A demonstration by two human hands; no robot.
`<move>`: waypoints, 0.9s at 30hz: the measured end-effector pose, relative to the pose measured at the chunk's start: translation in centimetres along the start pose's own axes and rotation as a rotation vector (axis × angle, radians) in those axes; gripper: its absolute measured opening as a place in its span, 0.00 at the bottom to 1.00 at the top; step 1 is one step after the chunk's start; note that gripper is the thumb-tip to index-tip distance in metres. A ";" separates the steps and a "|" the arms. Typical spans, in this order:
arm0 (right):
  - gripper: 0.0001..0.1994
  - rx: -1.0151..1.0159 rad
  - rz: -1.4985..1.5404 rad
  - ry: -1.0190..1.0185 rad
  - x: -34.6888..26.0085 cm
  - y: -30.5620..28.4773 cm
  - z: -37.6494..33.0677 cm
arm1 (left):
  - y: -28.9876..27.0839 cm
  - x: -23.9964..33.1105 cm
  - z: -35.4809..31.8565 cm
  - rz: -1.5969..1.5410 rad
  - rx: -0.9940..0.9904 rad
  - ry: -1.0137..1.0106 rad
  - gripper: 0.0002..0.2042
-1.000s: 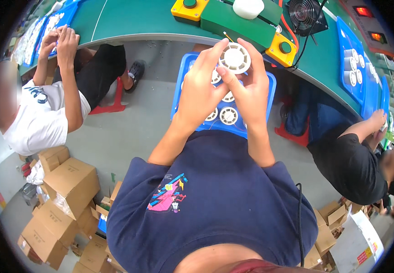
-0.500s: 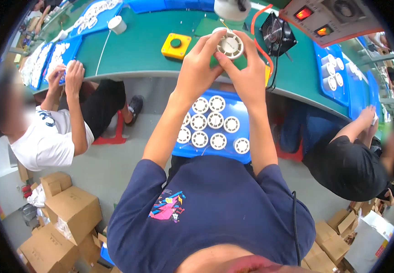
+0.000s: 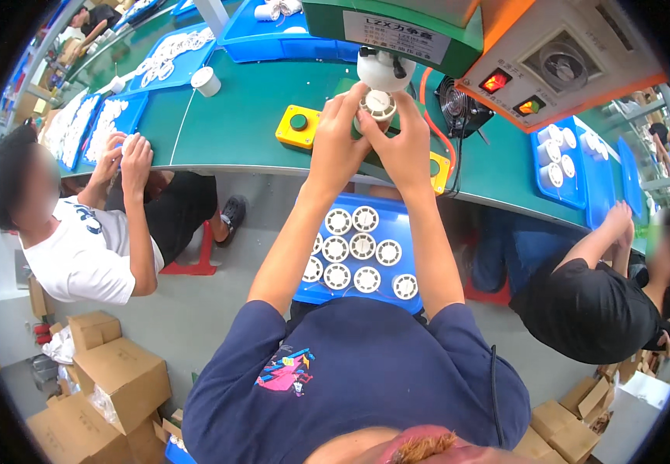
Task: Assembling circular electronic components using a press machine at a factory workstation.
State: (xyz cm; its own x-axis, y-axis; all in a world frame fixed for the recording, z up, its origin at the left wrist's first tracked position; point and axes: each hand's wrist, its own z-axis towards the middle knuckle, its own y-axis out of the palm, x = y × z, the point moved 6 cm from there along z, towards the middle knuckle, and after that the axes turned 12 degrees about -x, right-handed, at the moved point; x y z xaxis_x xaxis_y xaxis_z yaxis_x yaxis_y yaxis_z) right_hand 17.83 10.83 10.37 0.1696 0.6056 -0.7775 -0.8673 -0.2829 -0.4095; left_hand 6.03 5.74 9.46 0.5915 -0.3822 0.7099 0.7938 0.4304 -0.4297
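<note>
Both my hands hold one round white plastic housing (image 3: 377,103) with slots around its rim, its slotted face turned up. My left hand (image 3: 337,143) grips its left side and my right hand (image 3: 401,143) its right side, fingers curled round it. Right above it hangs the white rounded head (image 3: 385,69) of a machine; whether they touch I cannot tell. Below my hands, a blue tray (image 3: 398,224) at my lap carries several similar white slotted housings (image 3: 363,246) in rows.
Yellow button boxes stand left (image 3: 298,124) and right (image 3: 438,170) of my hands. A black fan (image 3: 459,108) and orange-trimmed control box (image 3: 520,69) are at the right. Co-workers sit left (image 3: 80,240) and right (image 3: 582,309). Cardboard boxes (image 3: 122,379) lie on the floor.
My view has tilted up, showing more of the machine. Both hands have brought the housing in under the white head, its face now less turned toward me.
</note>
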 end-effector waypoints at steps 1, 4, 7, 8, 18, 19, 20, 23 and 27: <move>0.27 -0.003 0.002 0.003 0.3 0.0 0.2 | 0.0 0.2 0.3 0.088 -0.009 0.032 0.32; 0.26 0.014 0.020 -0.010 0.4 0.1 0.7 | -0.2 0.1 0.6 0.196 -0.046 0.042 0.33; 0.24 -0.027 0.200 0.107 1.1 0.8 0.9 | -0.3 -0.4 0.7 0.254 -0.070 0.041 0.33; 0.22 0.002 0.282 0.114 1.8 1.2 0.7 | -0.4 -0.4 0.8 0.291 -0.067 0.061 0.33; 0.20 -0.005 0.361 0.119 2.1 1.0 0.9 | -1.3 0.3 1.5 0.275 -0.248 -0.075 0.26; 0.20 -0.025 0.369 0.132 2.0 1.2 0.9 | -1.5 0.0 1.1 0.289 -0.218 0.008 0.28; 0.20 -0.028 0.371 0.122 2.0 1.2 1.0 | -1.9 -0.1 0.7 0.303 -0.189 0.090 0.30; 0.22 -0.036 0.368 0.083 2.8 0.2 1.3 | -4.0 -0.8 -0.7 0.293 -0.046 0.008 0.29; 0.25 -0.118 0.230 0.083 1.2 -0.2 1.7 | -7.1 -6.8 -3.4 0.231 0.111 -0.279 0.26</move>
State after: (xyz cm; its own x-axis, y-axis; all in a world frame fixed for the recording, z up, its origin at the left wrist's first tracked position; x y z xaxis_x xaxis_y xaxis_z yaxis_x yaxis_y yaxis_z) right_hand 17.41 12.90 10.36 0.0165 0.4536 -0.8911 -0.8280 -0.4934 -0.2665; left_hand -3.16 2.55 5.76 0.6798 -0.0339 0.7326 0.6147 0.5712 -0.5440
